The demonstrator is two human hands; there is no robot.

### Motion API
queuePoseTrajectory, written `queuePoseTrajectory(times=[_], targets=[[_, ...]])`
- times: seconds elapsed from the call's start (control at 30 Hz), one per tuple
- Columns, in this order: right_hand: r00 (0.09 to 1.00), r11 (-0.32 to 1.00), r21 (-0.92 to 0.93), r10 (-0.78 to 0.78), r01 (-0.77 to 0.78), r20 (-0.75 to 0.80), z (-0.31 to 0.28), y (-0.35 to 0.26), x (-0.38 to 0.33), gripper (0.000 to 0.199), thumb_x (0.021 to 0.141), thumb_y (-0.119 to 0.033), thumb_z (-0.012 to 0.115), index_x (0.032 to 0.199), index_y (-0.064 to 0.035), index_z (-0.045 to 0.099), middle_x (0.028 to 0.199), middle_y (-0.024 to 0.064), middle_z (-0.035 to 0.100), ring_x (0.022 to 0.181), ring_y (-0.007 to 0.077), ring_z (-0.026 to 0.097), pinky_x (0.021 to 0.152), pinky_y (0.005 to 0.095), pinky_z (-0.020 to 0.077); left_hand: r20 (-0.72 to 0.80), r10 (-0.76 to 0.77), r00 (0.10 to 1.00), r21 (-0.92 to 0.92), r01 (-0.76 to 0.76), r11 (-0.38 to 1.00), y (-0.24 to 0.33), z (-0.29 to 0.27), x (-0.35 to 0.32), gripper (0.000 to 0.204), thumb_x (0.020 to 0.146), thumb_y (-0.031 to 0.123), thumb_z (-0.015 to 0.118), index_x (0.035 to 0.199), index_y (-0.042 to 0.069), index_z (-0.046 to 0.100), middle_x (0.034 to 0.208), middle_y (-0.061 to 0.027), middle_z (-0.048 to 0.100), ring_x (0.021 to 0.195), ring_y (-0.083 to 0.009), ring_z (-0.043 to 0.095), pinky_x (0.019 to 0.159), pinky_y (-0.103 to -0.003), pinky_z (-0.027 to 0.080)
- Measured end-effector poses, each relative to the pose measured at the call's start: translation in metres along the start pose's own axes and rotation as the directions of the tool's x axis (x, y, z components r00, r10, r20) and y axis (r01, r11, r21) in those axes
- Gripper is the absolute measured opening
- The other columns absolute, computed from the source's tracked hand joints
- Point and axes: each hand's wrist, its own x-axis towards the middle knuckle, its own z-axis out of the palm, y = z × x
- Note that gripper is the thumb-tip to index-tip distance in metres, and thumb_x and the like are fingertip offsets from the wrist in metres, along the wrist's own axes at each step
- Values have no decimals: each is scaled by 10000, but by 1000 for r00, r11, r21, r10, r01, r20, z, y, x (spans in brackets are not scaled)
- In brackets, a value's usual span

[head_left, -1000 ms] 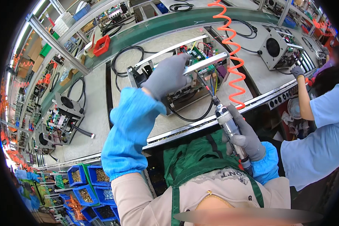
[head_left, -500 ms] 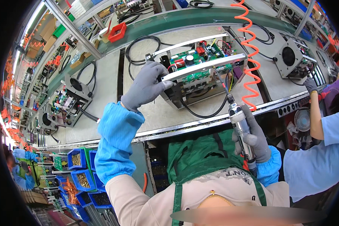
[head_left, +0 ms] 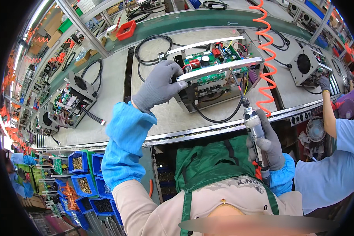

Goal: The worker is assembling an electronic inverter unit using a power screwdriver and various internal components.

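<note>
My left hand (head_left: 159, 87), in a grey glove, grips the left end of a metal rail (head_left: 224, 68) on an open electronic unit. Green circuit boards (head_left: 213, 59) with red and black parts sit between the unit's two rails. My right hand (head_left: 270, 142), also gloved, is wrapped round a silver pneumatic screwdriver (head_left: 254, 125). Its long bit slants up to the near rail toward its right part; whether the tip touches a screw is too small to tell. A black cable (head_left: 218, 121) loops below the unit.
A coiled orange air hose (head_left: 266, 74) hangs right of the unit. Similar units with fans stand at left (head_left: 76, 94) and right (head_left: 307, 65), the latter by a co-worker's gloved hand (head_left: 325, 83). Blue bins (head_left: 83, 185) of small parts are lower left; a red tray (head_left: 126, 30) stands behind.
The unit, my hands and the screwdriver appear slightly further right in the picture, as does the bench around them. My grips stay the same. The co-worker's hand has moved closer to the right-hand unit.
</note>
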Motion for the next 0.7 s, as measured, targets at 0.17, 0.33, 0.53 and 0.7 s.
queuePoseTrajectory(times=[0.17,0.33,0.53,0.7], targets=[[999,997,-72,-9,5,-50,2,4,2,1075,651,-360,765,1514,-184,148,828,123,573,481,173,574,445,295,541,11,-29,1000,-30,29,999,-3,5,-3,278,708,140,743,895,4,590,964,-141,581,916,-310,550,809,-383,468],[995,998,-57,-18,12,-98,5,10,1,1180,603,-464,810,1516,-164,125,826,124,573,489,177,575,441,294,535,-150,97,984,-15,-100,995,3,11,-13,308,670,92,747,930,13,601,1087,-133,568,1058,-319,511,888,-402,449],[995,992,-122,17,-29,-102,2,8,0,1201,597,-465,832,1516,-151,126,888,121,581,549,171,592,451,290,540,257,174,951,-234,-114,966,-14,-26,1,509,623,96,775,1098,26,607,1204,-130,546,1147,-316,486,999,-398,405],[996,986,-164,1,-15,-86,-8,13,4,1158,611,-423,842,1511,-146,168,1049,115,553,674,167,611,475,283,555,435,156,887,-163,-93,982,-13,-39,19,522,648,129,813,1117,30,605,1194,-130,553,1164,-304,490,1000,-384,416]])
